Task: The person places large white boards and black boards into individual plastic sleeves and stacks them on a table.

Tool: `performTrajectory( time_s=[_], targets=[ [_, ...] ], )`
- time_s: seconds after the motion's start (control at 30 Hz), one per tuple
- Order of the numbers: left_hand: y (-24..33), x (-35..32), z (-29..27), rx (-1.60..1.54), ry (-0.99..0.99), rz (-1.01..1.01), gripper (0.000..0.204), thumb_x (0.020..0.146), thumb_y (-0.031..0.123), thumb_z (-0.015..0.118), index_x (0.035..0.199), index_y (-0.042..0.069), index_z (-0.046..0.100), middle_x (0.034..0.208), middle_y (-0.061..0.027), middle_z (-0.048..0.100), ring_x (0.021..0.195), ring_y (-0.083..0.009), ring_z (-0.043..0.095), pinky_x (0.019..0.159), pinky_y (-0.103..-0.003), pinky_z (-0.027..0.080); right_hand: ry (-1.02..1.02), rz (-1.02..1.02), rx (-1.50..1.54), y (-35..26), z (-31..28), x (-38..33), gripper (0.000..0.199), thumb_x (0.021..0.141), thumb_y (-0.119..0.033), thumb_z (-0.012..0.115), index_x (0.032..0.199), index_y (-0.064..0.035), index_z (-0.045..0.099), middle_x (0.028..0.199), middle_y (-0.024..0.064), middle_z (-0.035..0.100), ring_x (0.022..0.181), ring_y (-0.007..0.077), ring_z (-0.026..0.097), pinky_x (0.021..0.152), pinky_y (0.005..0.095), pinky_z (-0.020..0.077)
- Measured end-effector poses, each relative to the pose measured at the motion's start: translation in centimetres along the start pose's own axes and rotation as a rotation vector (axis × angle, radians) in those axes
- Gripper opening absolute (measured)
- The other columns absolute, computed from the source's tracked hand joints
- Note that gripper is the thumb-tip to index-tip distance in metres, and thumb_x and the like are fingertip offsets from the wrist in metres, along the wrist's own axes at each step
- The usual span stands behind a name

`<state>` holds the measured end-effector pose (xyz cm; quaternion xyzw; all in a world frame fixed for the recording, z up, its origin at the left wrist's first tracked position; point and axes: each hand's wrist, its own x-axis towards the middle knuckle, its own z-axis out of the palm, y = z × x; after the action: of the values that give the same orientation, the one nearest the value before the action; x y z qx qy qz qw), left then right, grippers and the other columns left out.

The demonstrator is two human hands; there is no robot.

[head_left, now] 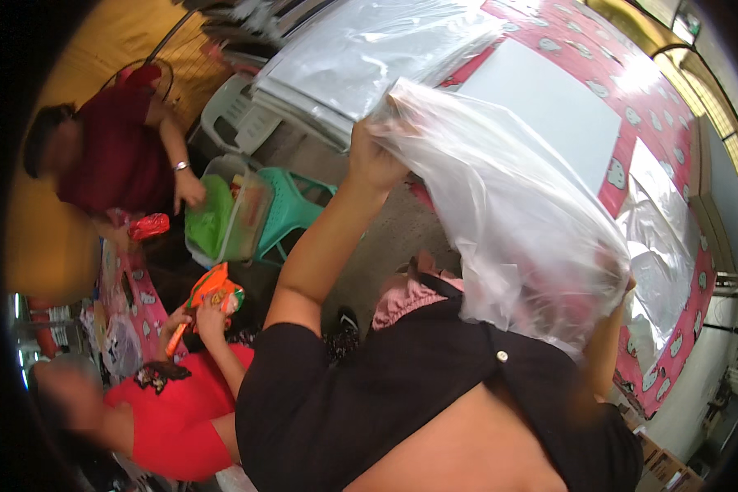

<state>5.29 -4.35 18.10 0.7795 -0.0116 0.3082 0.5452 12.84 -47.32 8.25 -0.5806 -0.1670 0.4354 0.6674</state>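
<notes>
A large clear plastic bag (500,180) is stretched out in the air between my hands. My left hand (377,160) is closed on its upper left end, with the fingertips partly covered by the film. At the lower right end, my right hand (615,275) grips the plastic and shows blurred through it. The bag hangs loose and crumpled toward my chest. Behind it, a flat white board (549,102) lies on the table.
The table has a pink patterned cover (672,123). Plastic-wrapped sheets (336,66) lie stacked at its far left, and shiny film (660,246) at right. Left are a green stool (283,205), a clear bin (250,217) and two people, one holding an orange packet (217,291).
</notes>
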Motion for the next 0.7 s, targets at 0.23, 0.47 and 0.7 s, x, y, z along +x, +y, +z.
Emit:
performTrajectory(
  time_s=[0.23,0.47,0.7],
  targets=[
    [-4.4,-1.4,-2.4,-0.695,-1.226,-0.683,0.026,0.072,0.015,0.066,0.091,0.0,0.058,0.085,-0.0076,0.059,0.084,-0.0166,0.054,0.075,-0.026,0.042,0.169,0.012,-0.107,1.5,4.6,0.9,0.035,0.057,-0.003,0.071,0.089,0.0027,0.059,0.081,0.0063,0.061,0.07,0.0131,0.054,0.063,0.0276,0.0428],
    [-3.9,0.3,-5.4,-1.827,-0.456,-0.515,0.041,0.08,0.037,0.053,0.1,0.002,0.054,0.095,-0.0117,0.058,0.088,-0.0212,0.056,0.082,-0.038,0.044,0.0,0.212,-0.258,4.0,7.2,1.0,0.036,0.056,-0.005,0.072,0.089,0.003,0.059,0.08,0.0058,0.061,0.069,0.0128,0.054,0.062,0.0269,0.0425],
    [-8.0,-2.6,-4.2,-0.206,-0.92,-0.438,0.057,0.07,0.041,0.064,0.104,-0.003,0.051,0.091,-0.0119,0.057,0.083,-0.0194,0.055,0.069,-0.03,0.045,-0.054,0.244,-0.307,4.2,7.9,1.8,0.037,0.056,-0.008,0.073,0.088,0.0034,0.059,0.079,0.0054,0.06,0.068,0.0125,0.054,0.06,0.0262,0.0423]
  ],
)
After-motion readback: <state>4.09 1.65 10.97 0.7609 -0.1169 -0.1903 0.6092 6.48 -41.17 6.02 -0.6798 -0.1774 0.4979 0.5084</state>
